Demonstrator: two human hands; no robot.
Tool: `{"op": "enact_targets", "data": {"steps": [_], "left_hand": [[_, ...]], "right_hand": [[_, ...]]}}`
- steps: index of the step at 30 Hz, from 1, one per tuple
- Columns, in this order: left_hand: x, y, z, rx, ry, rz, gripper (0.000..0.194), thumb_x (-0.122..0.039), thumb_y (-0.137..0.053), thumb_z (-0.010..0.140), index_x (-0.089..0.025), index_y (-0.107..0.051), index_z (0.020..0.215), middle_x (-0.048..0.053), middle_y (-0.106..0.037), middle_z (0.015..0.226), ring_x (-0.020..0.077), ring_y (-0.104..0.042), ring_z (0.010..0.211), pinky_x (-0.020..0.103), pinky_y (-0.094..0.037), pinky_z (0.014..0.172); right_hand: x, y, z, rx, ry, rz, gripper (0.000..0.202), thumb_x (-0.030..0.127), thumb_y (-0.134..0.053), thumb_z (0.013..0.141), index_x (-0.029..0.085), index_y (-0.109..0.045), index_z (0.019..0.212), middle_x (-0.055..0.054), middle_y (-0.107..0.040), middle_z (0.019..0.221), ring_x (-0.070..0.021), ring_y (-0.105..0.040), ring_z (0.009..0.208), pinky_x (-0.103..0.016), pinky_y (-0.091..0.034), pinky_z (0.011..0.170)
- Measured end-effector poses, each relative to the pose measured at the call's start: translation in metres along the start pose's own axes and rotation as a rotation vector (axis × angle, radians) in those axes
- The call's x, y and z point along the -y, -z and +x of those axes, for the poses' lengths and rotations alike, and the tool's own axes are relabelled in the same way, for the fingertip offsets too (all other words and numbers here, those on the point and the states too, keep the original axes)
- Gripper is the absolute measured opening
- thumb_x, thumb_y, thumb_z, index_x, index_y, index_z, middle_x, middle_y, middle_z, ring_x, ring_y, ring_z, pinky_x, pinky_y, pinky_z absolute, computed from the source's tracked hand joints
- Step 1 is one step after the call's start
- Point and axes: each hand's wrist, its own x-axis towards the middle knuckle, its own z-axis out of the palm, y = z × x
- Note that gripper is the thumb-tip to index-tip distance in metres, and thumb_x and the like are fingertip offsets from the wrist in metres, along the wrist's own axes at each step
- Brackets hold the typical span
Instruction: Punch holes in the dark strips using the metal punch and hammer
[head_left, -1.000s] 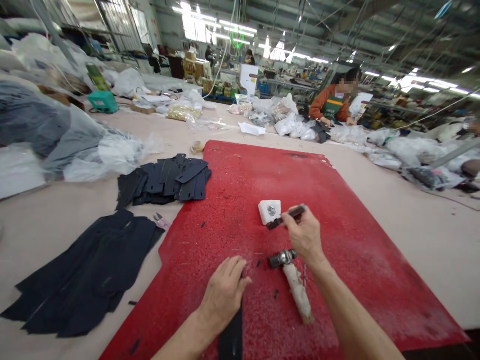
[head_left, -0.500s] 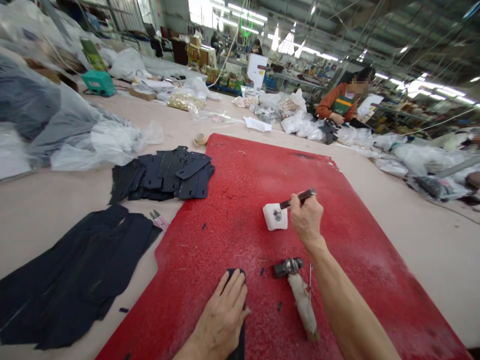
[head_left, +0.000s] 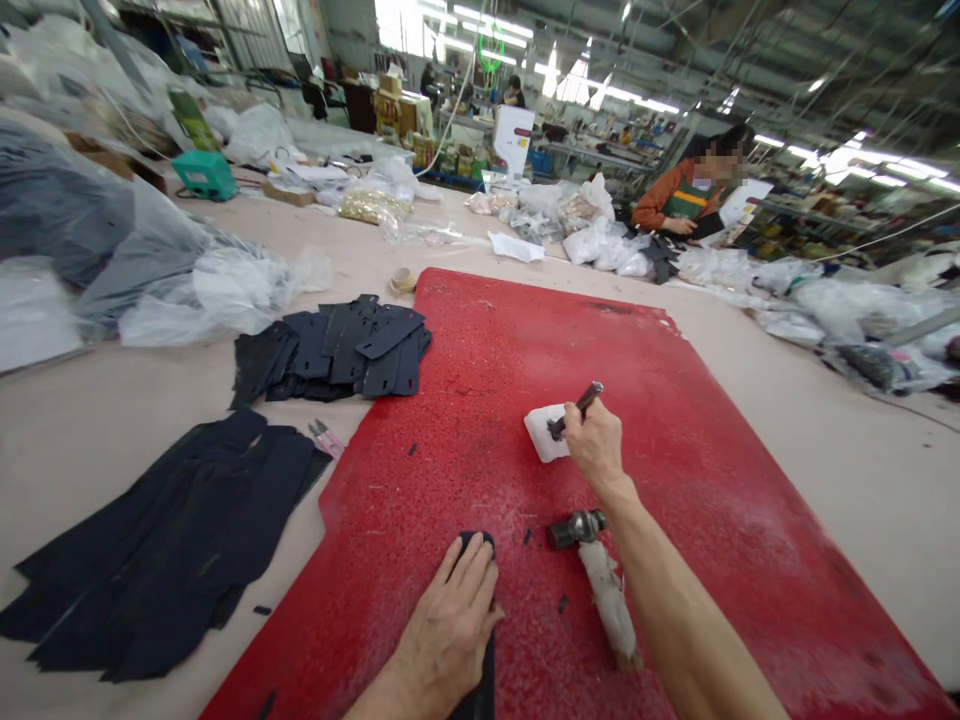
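My right hand (head_left: 594, 442) grips a dark metal punch (head_left: 589, 397), its lower end against the grey-marked middle of a white block (head_left: 541, 432). That block lies on the red board (head_left: 495, 340). Flat under my left hand (head_left: 454, 610), whose fingers are stretched out, lies a narrow dark navy fabric piece (head_left: 486, 665). Between my two arms rests a hammer (head_left: 606, 590) with a metal head and a pale wrapped handle; my right forearm passes just beside it.
Dark cut pieces with slots (head_left: 337, 345) and a larger pile of dark fabric (head_left: 165, 540) lie left of the board. Pink-handled snips (head_left: 327, 440) sit by its edge. Plastic-wrapped bundles (head_left: 202, 280) stand farther left. Across the table a co-worker (head_left: 682, 205) handles dark material.
My right hand has moved left and slightly down, bringing the punch's end onto the white block and standing the tool steeper. My left hand stays on the fabric.
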Motion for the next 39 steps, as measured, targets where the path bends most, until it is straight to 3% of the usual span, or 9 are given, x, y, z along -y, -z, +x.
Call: {"op": "enact_targets", "data": {"steps": [4,10,14,17,21,24,27,31,39], "left_hand": [[0.001,0.000,0.000,0.031,-0.012,0.012,0.036,-0.011,-0.048,0.085,-0.012,-0.060,0.119,0.014,-0.062,0.130,0.0288,-0.053,0.128,0.049,-0.049,0.105],[0.002,-0.003,-0.001,-0.054,-0.035,0.026,0.032,-0.010,-0.047,0.086,-0.013,-0.062,0.115,0.013,-0.066,0.123,0.0283,-0.057,0.122,0.048,-0.052,0.100],[0.010,0.002,0.008,-0.090,-0.020,-0.016,0.029,-0.008,-0.043,0.088,-0.019,-0.065,0.104,0.009,-0.070,0.108,0.0214,-0.065,0.104,0.038,-0.056,0.092],[0.021,0.011,0.043,-0.062,0.070,-0.010,0.024,-0.014,-0.043,0.092,-0.020,-0.066,0.098,0.007,-0.070,0.098,0.0192,-0.066,0.087,0.033,-0.056,0.078],[0.027,0.017,0.136,0.062,0.144,0.023,0.019,-0.019,-0.047,0.093,-0.021,-0.066,0.097,0.006,-0.068,0.095,0.0191,-0.064,0.085,0.033,-0.050,0.080],[0.024,0.009,0.212,0.180,0.105,0.078,0.019,-0.021,-0.051,0.091,-0.021,-0.069,0.096,0.006,-0.066,0.097,0.0191,-0.062,0.085,0.032,-0.047,0.080],[0.022,-0.005,0.263,0.349,0.062,0.159,0.019,-0.023,-0.054,0.089,-0.020,-0.072,0.094,0.007,-0.063,0.097,0.0195,-0.061,0.086,0.032,-0.046,0.081],[0.025,-0.023,0.284,0.478,-0.002,0.231,0.018,-0.019,-0.056,0.084,-0.020,-0.072,0.093,0.007,-0.060,0.097,0.0201,-0.059,0.087,0.031,-0.046,0.079],[0.024,-0.041,0.287,0.525,0.021,0.318,0.021,-0.007,-0.048,0.082,-0.016,-0.066,0.087,0.009,-0.055,0.098,0.0185,-0.055,0.087,0.027,-0.047,0.072]], "right_hand": [[-0.001,0.005,0.000,-0.069,-0.061,0.057,0.032,0.044,-0.042,0.089,0.018,-0.058,0.079,-0.008,-0.064,0.066,-0.0198,-0.060,0.064,-0.029,-0.039,0.061],[0.003,0.008,-0.007,0.038,-0.155,0.205,0.031,0.047,-0.048,0.085,0.019,-0.058,0.074,-0.004,-0.064,0.057,-0.0188,-0.061,0.054,-0.027,-0.041,0.055],[-0.002,0.026,-0.013,-0.099,-0.265,0.364,0.035,0.051,-0.046,0.088,0.020,-0.060,0.077,-0.004,-0.066,0.056,-0.0201,-0.063,0.056,-0.028,-0.045,0.060],[-0.019,0.039,-0.028,-0.159,-0.384,0.472,0.035,0.051,-0.051,0.086,0.020,-0.061,0.072,-0.003,-0.066,0.054,-0.0202,-0.062,0.056,-0.030,-0.046,0.064],[-0.062,0.042,-0.050,-0.200,-0.590,0.580,0.036,0.050,-0.056,0.084,0.018,-0.062,0.071,-0.001,-0.063,0.050,-0.0193,-0.060,0.051,-0.030,-0.047,0.061],[-0.100,0.037,-0.061,-0.297,-0.712,0.688,0.032,0.048,-0.060,0.081,0.018,-0.062,0.073,0.001,-0.062,0.048,-0.0176,-0.057,0.046,-0.029,-0.046,0.056],[-0.129,0.032,-0.070,-0.368,-0.815,0.787,0.029,0.046,-0.064,0.077,0.017,-0.061,0.072,0.002,-0.059,0.045,-0.0158,-0.053,0.041,-0.028,-0.045,0.053],[-0.144,0.029,-0.082,-0.362,-0.879,0.861,0.030,0.048,-0.064,0.076,0.018,-0.060,0.072,0.001,-0.061,0.047,-0.0169,-0.055,0.042,-0.029,-0.046,0.053],[-0.139,0.038,-0.088,-0.144,-0.723,0.664,0.035,0.051,-0.056,0.084,0.018,-0.064,0.077,-0.002,-0.065,0.052,-0.0186,-0.063,0.056,-0.028,-0.047,0.063]]}}
